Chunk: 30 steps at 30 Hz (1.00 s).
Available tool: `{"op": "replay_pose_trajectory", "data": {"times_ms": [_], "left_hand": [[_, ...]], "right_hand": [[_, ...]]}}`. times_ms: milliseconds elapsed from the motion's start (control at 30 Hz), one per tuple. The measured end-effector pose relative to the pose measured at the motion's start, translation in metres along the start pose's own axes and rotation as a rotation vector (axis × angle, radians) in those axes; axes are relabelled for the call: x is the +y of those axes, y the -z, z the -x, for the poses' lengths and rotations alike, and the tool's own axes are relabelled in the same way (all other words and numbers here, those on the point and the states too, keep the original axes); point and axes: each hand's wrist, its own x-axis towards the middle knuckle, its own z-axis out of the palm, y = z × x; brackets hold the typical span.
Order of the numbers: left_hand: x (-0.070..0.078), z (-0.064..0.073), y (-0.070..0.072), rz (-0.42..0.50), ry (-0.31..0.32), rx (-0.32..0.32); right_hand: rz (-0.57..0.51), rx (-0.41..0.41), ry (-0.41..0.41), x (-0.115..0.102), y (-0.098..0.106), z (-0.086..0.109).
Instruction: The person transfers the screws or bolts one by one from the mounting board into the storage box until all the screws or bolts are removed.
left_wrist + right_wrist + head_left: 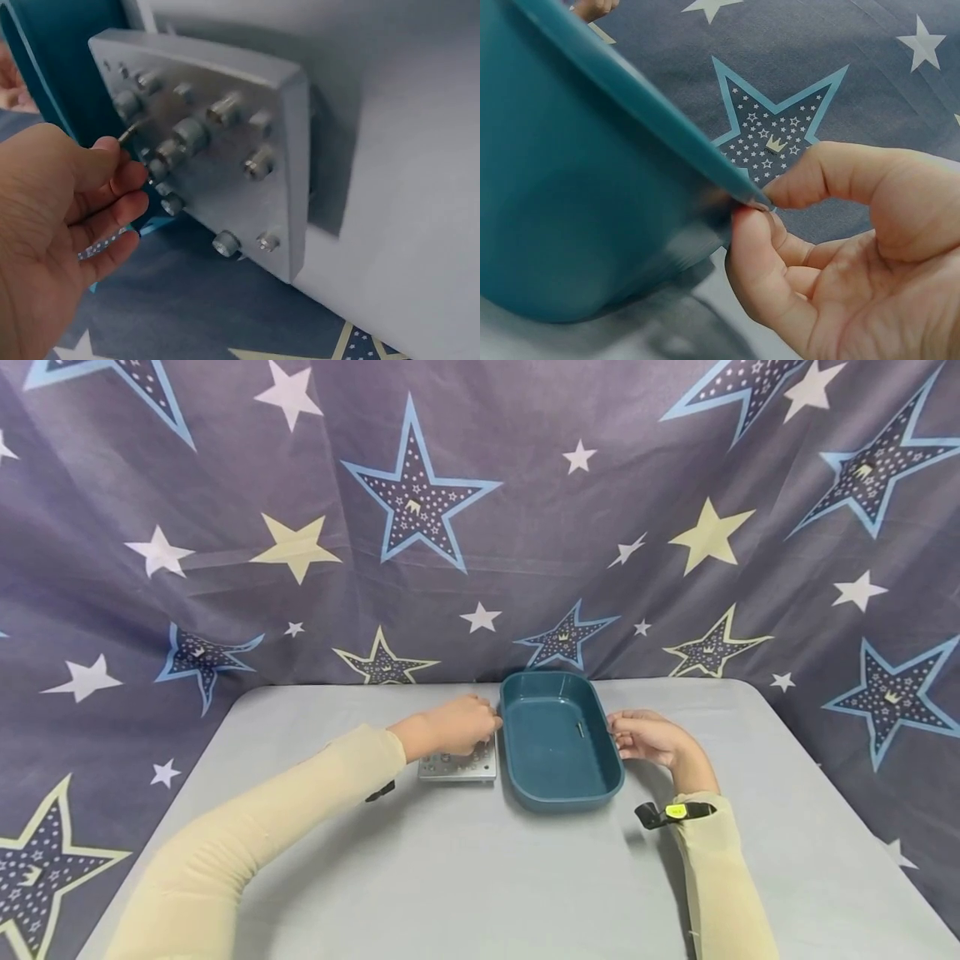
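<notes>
My left hand (461,724) reaches over a metal block (457,767) set with several bolts and screws of different sizes. In the left wrist view, its thumb and forefinger pinch a thin metal pin (129,134) near the block's face; whether the pin's far end sits in a hole is too blurred to tell. Right beside the block stands a teal plastic basin (551,752). Thumb and forefinger of my right hand (647,737) pinch the basin's right rim. A small metal piece (580,729) lies inside the basin, toward its right wall.
The block and basin stand near the far edge of a grey-covered table (480,877). Behind it hangs a dark cloth (480,527) patterned with stars. Each wrist carries a strapped black camera mount (675,812).
</notes>
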Motion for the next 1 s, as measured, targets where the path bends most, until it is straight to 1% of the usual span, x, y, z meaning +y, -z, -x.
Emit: {"op": "replay_pose_trajectory", "data": {"times_ms": [100,233,433,533,800,1000], "left_hand": [[-0.0046,-0.0018,0.0024,0.034,0.014,0.001],[-0.0084,-0.0035,0.0050,0.042,0.019,-0.017],[-0.0072,-0.0021,0.0072,0.050,0.022,-0.037],[-0.0056,-0.0006,0.0072,0.050,0.025,-0.037],[-0.0062,0.0026,0.0062,0.040,0.019,-0.004],[-0.0090,0.0063,0.0055,0.017,0.008,0.057]], "right_hand": [[-0.003,-0.002,0.005,-0.0011,0.0003,0.0000],[-0.003,0.001,0.007,-0.0020,0.0002,0.0000],[0.006,0.006,-0.001,-0.0013,-0.0003,-0.0007],[0.008,0.004,0.000,-0.0004,0.0001,-0.0011],[0.002,0.003,0.001,0.0006,0.0011,-0.0014],[-0.001,-0.003,0.002,0.0015,0.0018,-0.0022]]}}
